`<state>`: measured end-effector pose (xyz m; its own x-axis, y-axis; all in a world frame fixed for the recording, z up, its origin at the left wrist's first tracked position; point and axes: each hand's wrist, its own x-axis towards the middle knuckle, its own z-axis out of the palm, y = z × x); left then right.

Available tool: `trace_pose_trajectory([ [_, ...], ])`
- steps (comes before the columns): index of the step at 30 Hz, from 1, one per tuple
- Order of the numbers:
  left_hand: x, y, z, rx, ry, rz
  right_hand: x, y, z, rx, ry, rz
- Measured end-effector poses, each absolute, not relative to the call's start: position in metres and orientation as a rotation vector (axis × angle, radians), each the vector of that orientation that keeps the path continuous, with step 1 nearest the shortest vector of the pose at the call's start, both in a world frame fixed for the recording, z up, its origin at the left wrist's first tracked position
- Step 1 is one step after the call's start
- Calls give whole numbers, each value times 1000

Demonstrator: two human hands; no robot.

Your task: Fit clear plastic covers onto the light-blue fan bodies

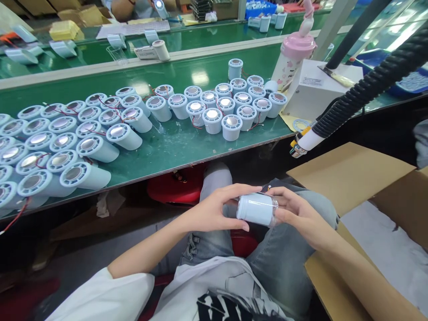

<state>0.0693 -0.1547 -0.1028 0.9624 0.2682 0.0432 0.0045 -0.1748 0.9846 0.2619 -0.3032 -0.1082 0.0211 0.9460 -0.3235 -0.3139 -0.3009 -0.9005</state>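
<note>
Above my lap, a light-blue cylindrical housing lies on its side between my two hands. A clear plastic piece shows at its right end. My left hand curls round the left end, thumb below and fingers above. On the right end, my right hand grips with bent fingers and thumb at the clear piece. Part of the housing's ends is hidden by my fingers. On the green bench ahead stand many similar light-blue housings, with round silvery discs in their tops and thin red and black wires on some.
The green bench runs across in front of me. At right, a black corrugated hose with a nozzle hangs above an open cardboard box. A grey-white metal box and a pink-lidded bottle stand behind. A person's arm shows across the bench.
</note>
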Motion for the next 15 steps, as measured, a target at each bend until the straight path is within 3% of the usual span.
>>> trace_pose_trajectory([
  [15,72,-156,-107,1619,125,266,250,-298,-100,-1273,-451,1705],
])
